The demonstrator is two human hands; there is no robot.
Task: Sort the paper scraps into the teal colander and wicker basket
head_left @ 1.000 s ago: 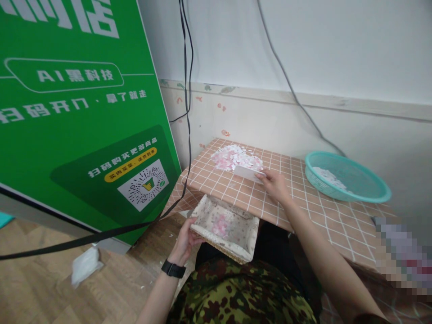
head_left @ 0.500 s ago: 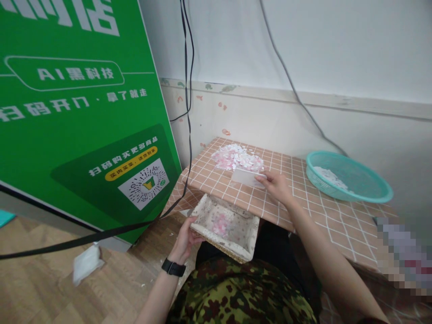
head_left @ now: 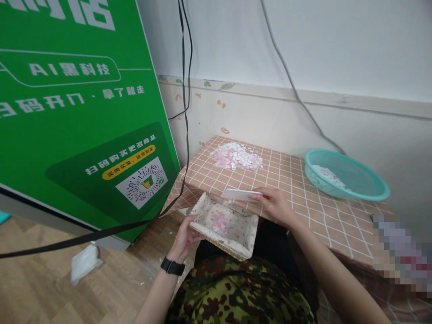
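My left hand (head_left: 185, 235) grips the left side of a cloth-lined woven basket (head_left: 241, 227), held just below the table's front edge. Pink and white paper scraps (head_left: 220, 222) lie in its bottom. Between the thumb and fingers of my right hand (head_left: 272, 203) is a flat white card (head_left: 240, 194), its free end pointing left over the table edge and the basket's far rim. Farther back on the table, a heap of white and pink paper pieces (head_left: 236, 156) is spread out.
A checked brown cloth covers the table (head_left: 286, 180). At its right stands a turquoise plastic basket (head_left: 367, 186) with white pieces inside. A tall green cabinet (head_left: 84, 135) rises at left, with a black strap (head_left: 135, 225) hanging across it. A white packet (head_left: 86, 263) lies on the floor.
My right hand has drawn the card toward me, from the heap's near side to the table edge above the basket. My left hand and the basket stay nearly in place.
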